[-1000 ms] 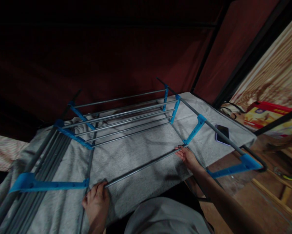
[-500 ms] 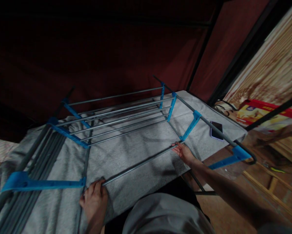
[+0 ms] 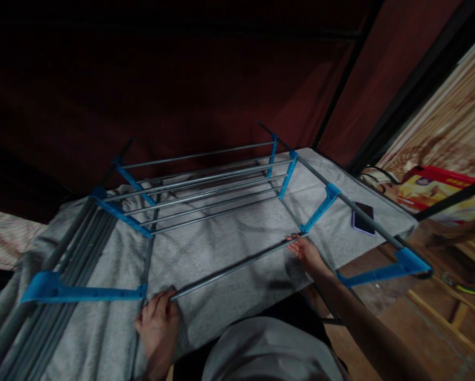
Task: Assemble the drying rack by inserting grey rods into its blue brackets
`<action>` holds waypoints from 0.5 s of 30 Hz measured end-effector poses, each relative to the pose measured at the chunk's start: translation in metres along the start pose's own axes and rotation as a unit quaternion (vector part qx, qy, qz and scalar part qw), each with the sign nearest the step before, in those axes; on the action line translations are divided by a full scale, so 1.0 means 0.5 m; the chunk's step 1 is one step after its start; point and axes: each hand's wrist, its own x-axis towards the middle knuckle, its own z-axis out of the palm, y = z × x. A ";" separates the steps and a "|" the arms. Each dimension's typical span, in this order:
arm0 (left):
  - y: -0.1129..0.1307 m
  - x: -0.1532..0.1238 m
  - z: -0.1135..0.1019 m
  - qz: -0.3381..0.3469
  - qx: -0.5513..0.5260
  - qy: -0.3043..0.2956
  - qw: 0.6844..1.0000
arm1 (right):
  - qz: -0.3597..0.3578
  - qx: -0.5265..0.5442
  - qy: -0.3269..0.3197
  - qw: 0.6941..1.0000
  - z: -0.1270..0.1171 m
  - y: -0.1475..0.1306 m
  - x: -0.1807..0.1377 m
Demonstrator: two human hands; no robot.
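Observation:
A grey metal rod (image 3: 231,269) runs slantwise between my two hands at the near side of a partly assembled rack. My left hand (image 3: 158,320) is closed around its left end, close to the tip of a blue plastic bracket (image 3: 94,292). At the other end, the fingers of my right hand (image 3: 304,250) close on the rod just below another blue bracket (image 3: 320,207). Farther back, several parallel rods (image 3: 217,186) span the blue brackets on both sides. The rod ends are hidden by my fingers or too dim to make out.
The rack lies on a grey cloth (image 3: 221,233) over a table. Several loose grey tubes (image 3: 76,264) lie at the left. A phone (image 3: 363,217) rests under the right side tube. A red and yellow box (image 3: 439,190) stands at the far right, and a dark red panel (image 3: 221,95) rises behind.
The whole scene has shifted slightly to the right in view, as the camera turned. Both hands keep hold of the rod, with little change in their place on it.

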 end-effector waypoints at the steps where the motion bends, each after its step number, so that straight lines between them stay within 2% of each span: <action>1: -0.003 0.001 0.001 -0.005 -0.006 0.003 1.000 | 0.001 0.001 0.003 1.000 -0.001 0.001 0.001; 11: -0.040 0.014 -0.003 -0.058 -0.121 0.037 0.990 | 0.014 -0.026 0.023 0.999 -0.019 0.011 0.013; 15: -0.030 0.014 -0.010 -0.077 -0.135 0.025 0.988 | -0.022 -0.076 -0.011 0.997 -0.039 0.011 0.023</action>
